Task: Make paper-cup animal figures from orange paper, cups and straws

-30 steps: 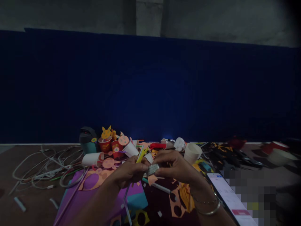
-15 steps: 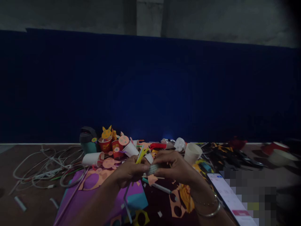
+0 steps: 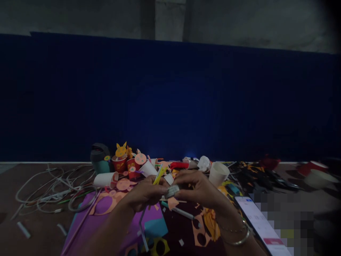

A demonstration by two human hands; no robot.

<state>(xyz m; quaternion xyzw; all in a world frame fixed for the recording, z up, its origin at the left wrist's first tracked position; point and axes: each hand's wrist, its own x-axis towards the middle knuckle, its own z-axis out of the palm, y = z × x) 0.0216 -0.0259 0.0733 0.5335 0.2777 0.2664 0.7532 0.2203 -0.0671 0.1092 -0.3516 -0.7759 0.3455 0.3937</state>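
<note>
Silvery small piece (image 3: 172, 191) pinched between right hand's (image 3: 196, 188) thumb and fingers, its edge by the left thumb; left hand (image 3: 145, 195) curled, gripping yellow strip (image 3: 159, 175). Bent straw (image 3: 143, 233) hangs below left hand. Done, as far as visible: orange animal face (image 3: 120, 152) and pink animal face (image 3: 140, 159) at red cups, holes cut in peach sheet (image 3: 114, 203). Piece not down on worktop (image 3: 34, 243); white cup (image 3: 103, 180) lies sideways, pale cup (image 3: 218, 174) looks undecorated. Overall progress unclear.
</note>
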